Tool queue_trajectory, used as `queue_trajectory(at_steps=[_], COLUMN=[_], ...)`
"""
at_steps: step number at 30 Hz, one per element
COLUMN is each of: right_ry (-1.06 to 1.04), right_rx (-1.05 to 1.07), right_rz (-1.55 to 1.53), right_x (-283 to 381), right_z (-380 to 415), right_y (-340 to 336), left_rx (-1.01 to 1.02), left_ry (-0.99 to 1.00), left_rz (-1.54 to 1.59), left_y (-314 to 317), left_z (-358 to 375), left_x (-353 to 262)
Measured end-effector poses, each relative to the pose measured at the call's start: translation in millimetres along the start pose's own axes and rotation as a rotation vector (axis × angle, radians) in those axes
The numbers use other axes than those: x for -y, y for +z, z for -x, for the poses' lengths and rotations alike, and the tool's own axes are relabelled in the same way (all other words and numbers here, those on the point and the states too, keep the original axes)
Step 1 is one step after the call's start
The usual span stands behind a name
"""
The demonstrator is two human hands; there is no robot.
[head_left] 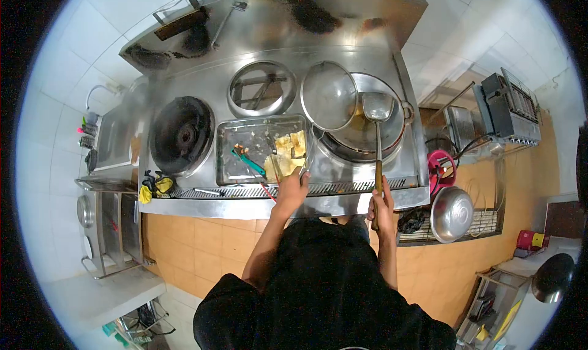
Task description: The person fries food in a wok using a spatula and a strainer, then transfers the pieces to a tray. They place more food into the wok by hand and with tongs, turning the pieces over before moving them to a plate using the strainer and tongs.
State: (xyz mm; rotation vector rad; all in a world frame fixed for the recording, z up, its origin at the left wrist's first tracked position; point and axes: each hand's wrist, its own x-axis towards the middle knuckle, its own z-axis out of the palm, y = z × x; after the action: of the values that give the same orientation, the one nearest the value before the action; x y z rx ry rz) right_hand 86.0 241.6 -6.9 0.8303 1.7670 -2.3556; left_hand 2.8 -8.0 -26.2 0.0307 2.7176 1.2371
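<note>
My left hand (293, 194) is closed around metal tongs (277, 168) at the front edge of a steel tray (223, 177). The tongs' arms reach over several yellow fried-looking pieces (285, 146) in the tray's right half. A teal-handled tool (248, 161) lies among crumbs on the left half. My right hand (382, 210) grips the wooden handle of a wok spatula (378, 108). Its steel blade hangs over the wok (392, 135), which holds brownish liquid. A round mesh strainer (329, 96) overlaps the wok's left side.
Left of the tray is a blackened burner (182, 134), and behind it a metal ring (261, 88). Black and yellow cloths (154, 186) lie at the front left corner. To the right are a pink basin (441, 171) and a steel bowl (451, 214).
</note>
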Motion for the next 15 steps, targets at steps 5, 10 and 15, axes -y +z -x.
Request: queue_trajectory(at_steps=[5, 10, 15], right_ry=[-0.001, -0.002, -0.025], right_rx=[-0.030, -0.053, -0.048], right_rz=[0.000, 0.000, -0.003], right_x=[-9, -6, -11], right_z=[7, 12, 15], right_y=[6, 12, 11], left_rx=[0.014, 0.012, 0.040], left_ry=[0.027, 0.059, 0.041], left_rz=[0.013, -0.013, -0.006], left_y=[-4, -1, -7], left_z=[-3, -6, -4], left_x=[9, 14, 5])
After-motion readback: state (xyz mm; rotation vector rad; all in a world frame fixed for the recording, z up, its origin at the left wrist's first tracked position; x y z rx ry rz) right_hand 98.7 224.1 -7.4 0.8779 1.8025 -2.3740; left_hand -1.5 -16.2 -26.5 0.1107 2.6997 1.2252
